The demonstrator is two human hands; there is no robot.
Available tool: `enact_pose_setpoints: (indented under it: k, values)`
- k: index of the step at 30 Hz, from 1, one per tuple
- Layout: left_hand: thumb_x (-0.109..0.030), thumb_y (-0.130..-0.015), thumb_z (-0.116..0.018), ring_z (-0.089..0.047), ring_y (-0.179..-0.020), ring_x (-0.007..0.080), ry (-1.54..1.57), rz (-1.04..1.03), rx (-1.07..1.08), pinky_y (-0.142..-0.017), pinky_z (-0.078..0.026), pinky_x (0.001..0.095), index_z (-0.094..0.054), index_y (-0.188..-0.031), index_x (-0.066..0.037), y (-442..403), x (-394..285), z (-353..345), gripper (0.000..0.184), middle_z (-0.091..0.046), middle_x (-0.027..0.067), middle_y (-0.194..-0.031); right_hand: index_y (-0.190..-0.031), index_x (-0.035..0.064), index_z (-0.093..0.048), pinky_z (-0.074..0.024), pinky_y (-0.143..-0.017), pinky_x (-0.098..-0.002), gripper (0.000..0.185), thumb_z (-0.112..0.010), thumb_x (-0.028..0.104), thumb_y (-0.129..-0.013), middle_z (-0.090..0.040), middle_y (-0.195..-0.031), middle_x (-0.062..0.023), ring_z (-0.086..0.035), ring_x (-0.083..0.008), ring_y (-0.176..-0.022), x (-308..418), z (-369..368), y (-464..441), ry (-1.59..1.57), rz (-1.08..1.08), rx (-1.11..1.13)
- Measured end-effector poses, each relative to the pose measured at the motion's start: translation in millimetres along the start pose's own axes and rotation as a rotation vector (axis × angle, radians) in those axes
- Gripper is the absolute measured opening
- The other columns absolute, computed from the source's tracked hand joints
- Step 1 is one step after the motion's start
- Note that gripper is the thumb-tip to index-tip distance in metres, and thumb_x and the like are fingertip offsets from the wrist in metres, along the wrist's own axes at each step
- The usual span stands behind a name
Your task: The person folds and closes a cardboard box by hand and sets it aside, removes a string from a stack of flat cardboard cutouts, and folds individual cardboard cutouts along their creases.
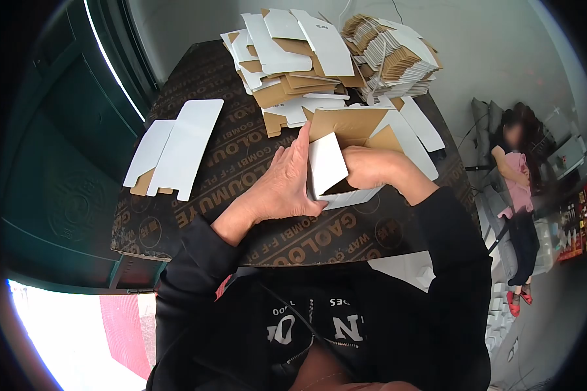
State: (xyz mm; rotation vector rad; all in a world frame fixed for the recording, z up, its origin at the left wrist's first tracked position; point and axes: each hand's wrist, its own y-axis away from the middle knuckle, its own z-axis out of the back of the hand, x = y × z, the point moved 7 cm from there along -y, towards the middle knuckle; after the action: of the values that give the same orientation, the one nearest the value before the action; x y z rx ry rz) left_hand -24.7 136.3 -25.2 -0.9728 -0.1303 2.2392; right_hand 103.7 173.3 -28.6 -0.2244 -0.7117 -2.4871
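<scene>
A small cardboard box (pixel 350 198), white outside and brown inside, stands open at the top near the middle of the table. My left hand (pixel 280 182) holds its left side, with the fingers straight along the wall and the thumb round the near corner. Down inside the box reaches my right hand (pixel 375 168), its fingertips hidden by the walls and a white panel (pixel 328 164). That panel slants up inside the opening beside the right fingers. A brown inner flap (pixel 349 122) rises at the far side.
Flat unfolded cartons (pixel 293 52) lie in a loose pile at the back, beside a bundled stack (pixel 398 58). Another flat carton (pixel 179 146) is on the left of the dark printed table (pixel 248 244). A person (pixel 518 176) sits at the far right. A green door (pixel 65 143) stands left.
</scene>
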Motion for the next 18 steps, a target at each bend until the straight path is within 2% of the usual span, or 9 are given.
enact_pose_setpoints:
  k: [3,4,8,11,13,15,16,18]
  values:
    - [-0.023,-0.060,-0.083,-0.036,-0.136,0.0448,0.012,0.018,0.009,-0.113,-0.024,0.0645,0.005,-0.154,-0.001,-1.0,-0.3,0.5,0.130,-0.034,0.0317,-0.147,-0.106,-0.0061,-0.065,-0.0507,-0.074,-0.0435,0.033,-0.050,-0.004,-0.077,-0.071,-0.101,-0.0198,-0.063,-0.0378,-0.082,3.0,3.8,3.4,-0.047,0.020,0.024]
    - [-0.023,-0.060,-0.083,-0.036,-0.136,0.0448,0.011,0.018,0.012,-0.113,-0.024,0.0645,0.005,-0.154,-0.001,-1.6,-0.1,0.7,0.130,-0.034,0.0317,-0.147,-0.106,-0.0061,-0.065,-0.0507,-0.074,-0.0435,0.033,-0.050,-0.004,-0.077,-0.071,-0.101,-0.0198,-0.063,-0.0378,-0.082,2.9,3.7,2.4,-0.050,0.020,0.023]
    - [-0.019,-0.060,-0.082,-0.033,-0.138,0.0418,0.054,0.049,0.036,-0.117,-0.027,0.0428,0.004,-0.155,0.000,-1.9,6.6,6.3,0.129,-0.026,0.0302,-0.153,-0.107,-0.0057,-0.065,-0.0502,-0.073,-0.0435,0.028,-0.051,0.001,-0.083,-0.071,-0.101,-0.0195,-0.063,-0.0363,-0.082,6.9,1.3,-3.6,-0.087,0.010,-0.024]
    - [-0.017,-0.061,-0.081,-0.032,-0.140,0.0408,0.042,0.048,0.037,-0.117,-0.026,0.0422,0.003,-0.155,0.000,-3.1,11.5,14.4,0.128,-0.026,0.0288,-0.153,-0.107,-0.0056,-0.065,-0.0497,-0.071,-0.0422,0.026,-0.053,0.007,-0.087,-0.072,-0.099,-0.0180,-0.063,-0.0345,-0.078,4.7,9.8,6.6,0.019,-0.042,-0.023]
    - [-0.016,-0.061,-0.080,-0.031,-0.141,0.0399,0.041,0.063,0.028,-0.118,-0.025,0.0415,0.002,-0.155,-0.001,-1.0,18.1,19.3,0.126,-0.026,0.0274,-0.154,-0.085,-0.0063,-0.066,-0.0466,-0.057,-0.0411,0.017,-0.052,0.003,-0.084,-0.068,-0.081,-0.0204,-0.058,-0.0322,-0.064,31.1,44.5,48.1,0.001,0.438,-0.562]
    - [-0.015,-0.062,-0.080,-0.030,-0.141,0.0394,0.056,0.071,0.002,-0.118,-0.025,0.0421,0.001,-0.155,-0.001,0.7,23.5,24.5,0.124,-0.026,0.0267,-0.154,-0.097,-0.0055,-0.065,-0.0466,-0.062,-0.0354,0.022,-0.058,0.014,-0.090,-0.065,-0.072,-0.0109,-0.056,-0.0254,-0.059,32.4,65.0,88.3,-0.215,0.317,-0.610]
    - [-0.014,-0.063,-0.080,-0.030,-0.142,0.0390,0.073,0.069,-0.009,-0.119,-0.025,0.0427,-0.001,-0.155,-0.001,0.6,25.4,26.7,0.122,-0.027,0.0261,-0.154,-0.097,-0.0055,-0.065,-0.0466,-0.062,-0.0354,0.022,-0.058,0.014,-0.090,-0.065,-0.072,-0.0109,-0.056,-0.0254,-0.059,29.7,64.7,97.4,-0.212,0.325,-0.607]
    - [-0.012,-0.064,-0.081,-0.029,-0.143,0.0381,0.108,0.057,-0.026,-0.119,-0.024,0.0439,-0.005,-0.155,-0.001,-1.0,27.7,28.3,0.119,-0.028,0.0248,-0.154,-0.079,-0.0012,-0.057,-0.0468,-0.058,-0.0411,0.027,-0.060,0.023,-0.090,-0.063,-0.066,-0.0139,-0.056,-0.0336,-0.055,-0.5,68.0,109.6,-0.487,0.079,-0.704]
